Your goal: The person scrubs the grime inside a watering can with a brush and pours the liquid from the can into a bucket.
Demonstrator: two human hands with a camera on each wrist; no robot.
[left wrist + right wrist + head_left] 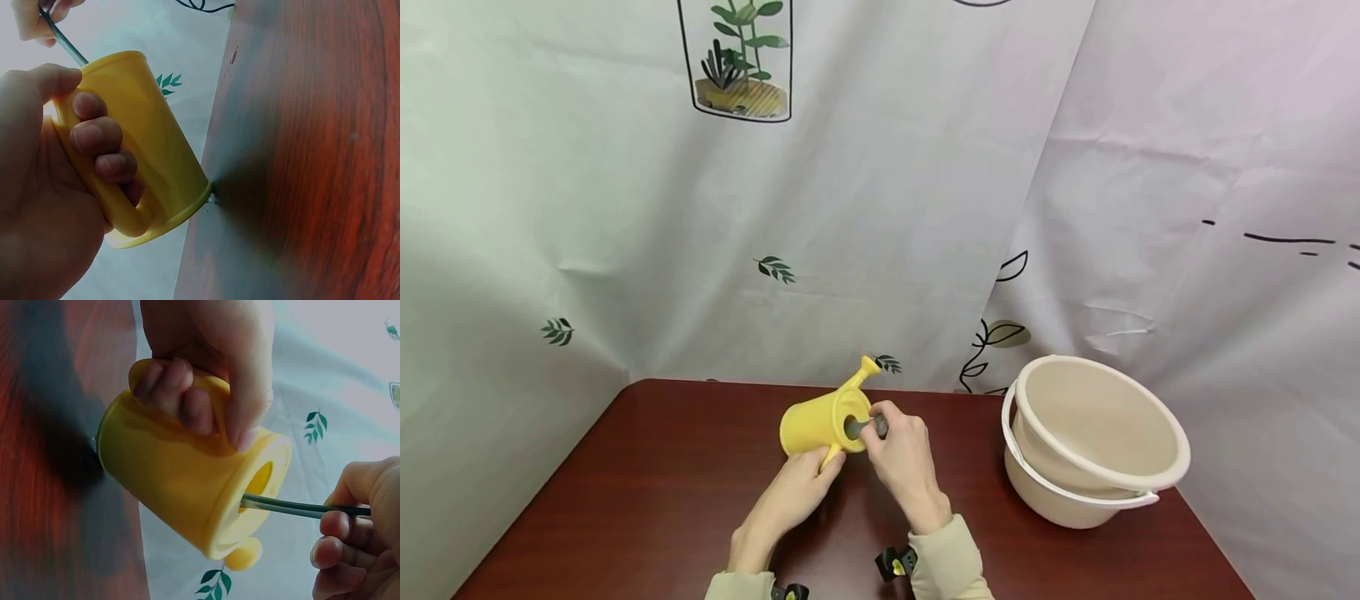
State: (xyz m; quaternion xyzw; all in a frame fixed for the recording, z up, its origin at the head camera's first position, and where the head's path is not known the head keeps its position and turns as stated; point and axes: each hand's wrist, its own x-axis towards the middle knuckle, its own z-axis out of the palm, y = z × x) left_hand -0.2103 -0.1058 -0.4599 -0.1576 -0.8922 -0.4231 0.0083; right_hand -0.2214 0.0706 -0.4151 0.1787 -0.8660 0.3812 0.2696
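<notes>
A yellow watering can [811, 423] is held tilted above the table, its spout at the far side and its open top turned to the right. My left hand [796, 492] grips its handle [103, 187], fingers curled round. With thumb and fingers, my right hand [901, 454] pinches a slim dark green-grey stick-like tool [287, 506]. The tool's far end goes into the opening of the can and is hidden inside, so its kind cannot be made out. Near the can's lower edge, the left wrist view shows small drops [209, 200].
Two cream-coloured plastic basins, one upper basin [1105, 417] tilted inside a lower bucket [1060, 504] with a handle, stand at the right of the dark red wooden table [647, 500]. Behind hangs a white cloth [880, 208] with printed plants. A black cable [206, 9] shows in the left wrist view.
</notes>
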